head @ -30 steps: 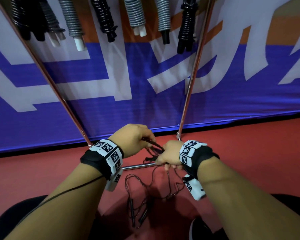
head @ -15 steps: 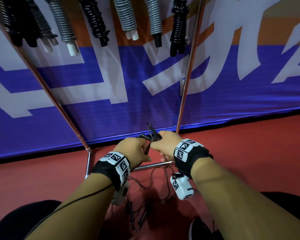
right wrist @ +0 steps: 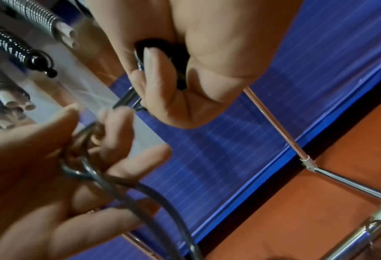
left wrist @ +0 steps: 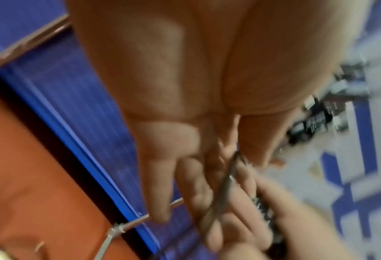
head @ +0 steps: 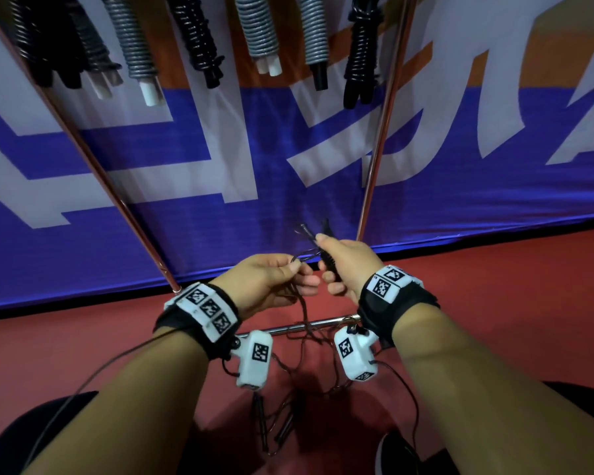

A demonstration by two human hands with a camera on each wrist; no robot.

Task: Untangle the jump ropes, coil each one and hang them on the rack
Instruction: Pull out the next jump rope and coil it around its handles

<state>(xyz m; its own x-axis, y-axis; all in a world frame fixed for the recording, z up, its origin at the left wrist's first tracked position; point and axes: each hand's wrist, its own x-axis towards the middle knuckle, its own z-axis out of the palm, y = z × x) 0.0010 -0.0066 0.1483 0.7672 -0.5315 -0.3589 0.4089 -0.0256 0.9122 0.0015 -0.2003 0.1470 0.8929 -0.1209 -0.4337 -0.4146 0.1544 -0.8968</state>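
While the blue-and-white banner [head: 460,186] fills the wall behind the metal rack [head: 374,159], whose top rail carries coiled ropes [head: 199,39] in black and grey, I hold my hands close together just above the rack's low crossbar [head: 309,325]. My right hand [head: 348,265] is closed around the black handles [head: 328,260] of the jump rope [head: 300,303], and my left hand [head: 266,282] pinches its thin dark cord between thumb and fingers. From there the cord trails down into a loose tangle on the red floor [head: 494,303].
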